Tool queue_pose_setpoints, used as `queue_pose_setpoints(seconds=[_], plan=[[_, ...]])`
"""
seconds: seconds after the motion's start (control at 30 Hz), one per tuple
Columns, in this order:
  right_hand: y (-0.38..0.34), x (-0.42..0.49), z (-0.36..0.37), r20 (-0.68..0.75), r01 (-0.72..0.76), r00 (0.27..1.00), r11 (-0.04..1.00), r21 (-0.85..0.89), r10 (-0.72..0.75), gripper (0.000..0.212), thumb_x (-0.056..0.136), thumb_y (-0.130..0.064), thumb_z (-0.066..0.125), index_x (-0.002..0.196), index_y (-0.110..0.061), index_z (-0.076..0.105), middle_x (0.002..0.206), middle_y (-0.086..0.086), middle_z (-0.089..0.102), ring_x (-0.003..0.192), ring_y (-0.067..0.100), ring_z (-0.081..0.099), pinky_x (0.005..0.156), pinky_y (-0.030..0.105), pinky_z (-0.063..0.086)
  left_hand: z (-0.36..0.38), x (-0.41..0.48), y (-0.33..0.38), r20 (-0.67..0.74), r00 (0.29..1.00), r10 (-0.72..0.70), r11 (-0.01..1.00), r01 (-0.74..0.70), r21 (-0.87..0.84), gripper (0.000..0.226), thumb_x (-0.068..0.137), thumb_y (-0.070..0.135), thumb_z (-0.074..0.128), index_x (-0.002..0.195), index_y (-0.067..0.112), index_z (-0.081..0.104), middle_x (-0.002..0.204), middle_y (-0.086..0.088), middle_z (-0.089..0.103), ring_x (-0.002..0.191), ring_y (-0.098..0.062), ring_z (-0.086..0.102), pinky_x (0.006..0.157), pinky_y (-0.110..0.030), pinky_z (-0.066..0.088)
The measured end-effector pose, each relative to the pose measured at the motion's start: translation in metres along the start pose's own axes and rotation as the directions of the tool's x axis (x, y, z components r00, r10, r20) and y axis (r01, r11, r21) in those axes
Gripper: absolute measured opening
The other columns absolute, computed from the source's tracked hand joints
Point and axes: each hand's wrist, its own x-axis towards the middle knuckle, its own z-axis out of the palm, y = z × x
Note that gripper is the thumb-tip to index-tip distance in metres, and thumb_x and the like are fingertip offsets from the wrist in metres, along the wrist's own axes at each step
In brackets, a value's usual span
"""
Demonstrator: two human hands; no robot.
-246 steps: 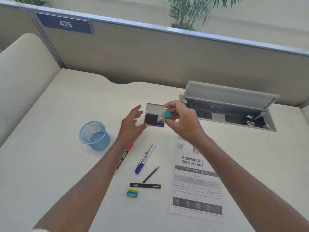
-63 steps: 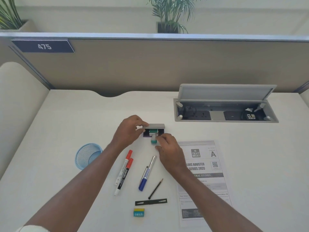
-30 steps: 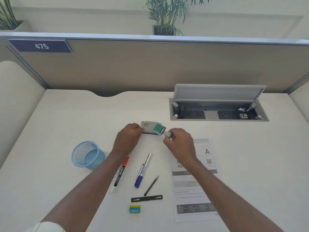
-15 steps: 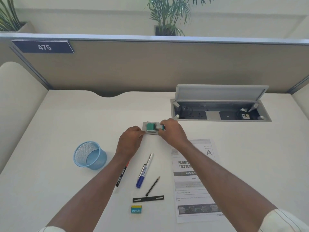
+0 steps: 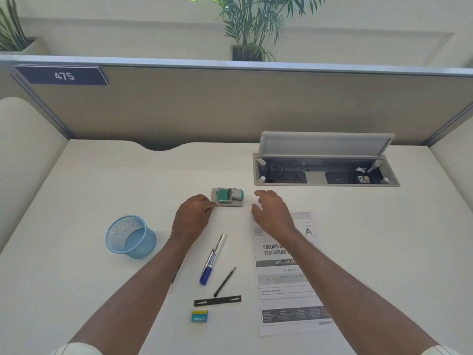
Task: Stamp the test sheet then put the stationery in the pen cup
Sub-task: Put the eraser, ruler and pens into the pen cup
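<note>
From my head camera, I am resting my left hand (image 5: 193, 213) against the closed ink pad (image 5: 227, 203), fingertips touching its 9 o'clock edge, gripping nothing. The green stamp (image 5: 230, 195) is lying on top of it. My right hand (image 5: 272, 213) is hovering open and empty at the pad's 3 o'clock, partly over the test sheet (image 5: 289, 283). The blue pen cup (image 5: 130, 237) is standing on the tabletop (image 5: 102, 180) at my left hand's 8 o'clock.

On our cream desk (image 5: 384, 239) we see a blue mesh pen cup (image 5: 130, 237), closed ink pad (image 5: 227, 201), blue marker (image 5: 212, 260), pencil (image 5: 225, 281), black strip (image 5: 217, 301), eraser (image 5: 199, 316) and test sheet (image 5: 286, 285).
</note>
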Motion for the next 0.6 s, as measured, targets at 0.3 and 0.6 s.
queue_pose_setpoints(seconds=[0.3, 0.6], plan=[[0.027, -0.07, -0.019, -0.046, 0.004, 0.999, 0.999, 0.039, -0.002, 0.041, 0.104, -0.021, 0.061, 0.144, -0.014, 0.062, 0.137, 0.003, 0.064, 0.128, 0.024, 0.059, 0.102, 0.041, 0.054, -0.006, -0.034, 0.016, -0.139, 0.985, -0.102, 0.991, 0.089, -0.102, 0.019, 0.099, 0.008, 0.076, 0.116, 0.01, 0.084, 0.104, -0.009, 0.079, 0.09, -0.031, 0.075, 0.082, -0.042, 0.062], [0.0, -0.171, 0.025, 0.174, 0.21, 0.962, 0.977, 0.023, -0.211, 0.024, 0.1, -0.028, 0.07, 0.123, -0.024, 0.073, 0.117, -0.008, 0.067, 0.117, 0.015, 0.059, 0.089, 0.036, 0.054, -0.022, -0.174, 0.047, -0.134, 0.893, -0.43, 0.865, 0.365, -0.344, 0.017, 0.095, 0.008, 0.08, 0.107, 0.018, 0.085, 0.101, 0.003, 0.077, 0.079, -0.012, 0.072, 0.08, -0.033, 0.062]])
